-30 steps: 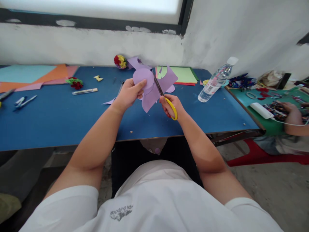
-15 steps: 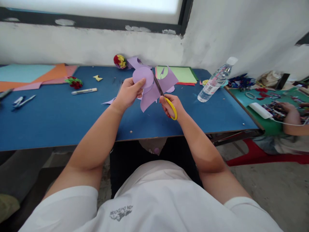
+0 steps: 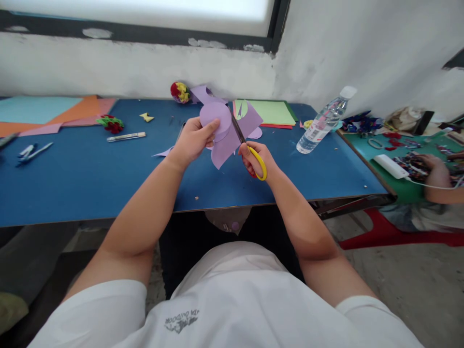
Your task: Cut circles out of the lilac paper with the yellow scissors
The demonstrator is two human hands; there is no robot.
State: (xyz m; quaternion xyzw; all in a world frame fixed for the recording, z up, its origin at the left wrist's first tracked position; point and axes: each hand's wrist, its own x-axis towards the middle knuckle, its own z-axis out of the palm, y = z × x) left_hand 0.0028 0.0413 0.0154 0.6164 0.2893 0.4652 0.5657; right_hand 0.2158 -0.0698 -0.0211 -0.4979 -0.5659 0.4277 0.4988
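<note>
My left hand [image 3: 197, 137] pinches a round disc of purple paper [image 3: 214, 116] together with a larger purple sheet [image 3: 228, 145] behind it. In my right hand [image 3: 256, 158] are scissors [image 3: 260, 165] with yellow and red handles. Their dark blades lie against the purple sheet, just right of the disc's edge. A slit or hole shows in the upper right of the sheet. More purple paper scraps [image 3: 255, 134] lie on the blue table [image 3: 108, 183] around and beneath my hands.
Beyond my hands are a red-and-yellow ball-like craft [image 3: 180, 92] and green paper sheets [image 3: 273, 112]. A water bottle [image 3: 322, 123] stands to the right. Pens [image 3: 32, 153], a marker [image 3: 126, 137] and coloured paper [image 3: 47, 111] lie leftward. Another person's hand [image 3: 431, 164] is at a green table.
The right part of the purple sheet has shifted and bent slightly inward to the left. Both hands stay nearly in place, with the scissors still at the paper.
</note>
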